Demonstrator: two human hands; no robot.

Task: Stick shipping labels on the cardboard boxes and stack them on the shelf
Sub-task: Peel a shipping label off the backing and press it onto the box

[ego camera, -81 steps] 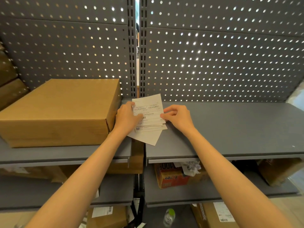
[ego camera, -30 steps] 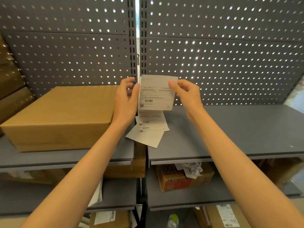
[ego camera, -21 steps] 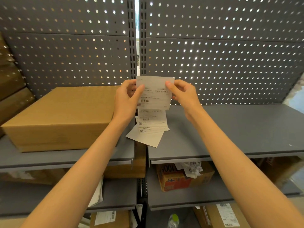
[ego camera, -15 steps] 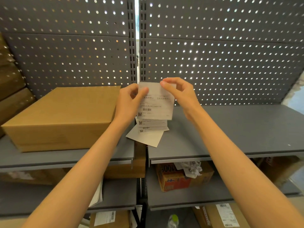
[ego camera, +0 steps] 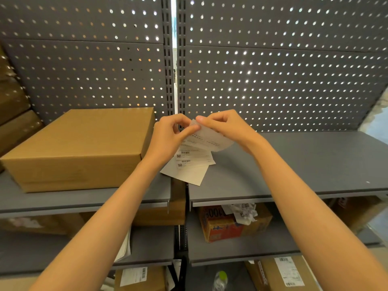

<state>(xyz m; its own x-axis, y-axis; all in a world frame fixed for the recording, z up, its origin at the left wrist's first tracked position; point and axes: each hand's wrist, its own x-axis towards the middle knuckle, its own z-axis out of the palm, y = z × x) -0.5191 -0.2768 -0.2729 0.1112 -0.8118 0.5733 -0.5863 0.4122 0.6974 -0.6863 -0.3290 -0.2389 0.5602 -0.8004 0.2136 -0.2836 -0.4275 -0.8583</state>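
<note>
**One label being peeled, one box waiting**

One shipping label is held above the shelf, pinched at its top corner by both hands. The left hand grips the corner between thumb and forefinger, and the right hand pinches the same corner from 3 o'clock, fingers curled. The sheet is curved and tilted, which suggests that backing is being separated from the sticky layer; whether the split has started cannot be told.

Beneath the hands, a loose pile of labels is fanned on the grey shelf, thin white sheets printed with barcodes and square codes. At 9 o'clock from the pile, just beside it, a plain cardboard box is seen: flat, rectangular, matte brown, sharp-edged, its top bare.

The step in hand is judged to be peeling. Next, the freed label would need to be carried over to the box top, laid flat and smoothed down without creases; thin paper of this kind is likely to curl and stick to itself.

Behind, a perforated metal panel is lit from the rear.
</note>
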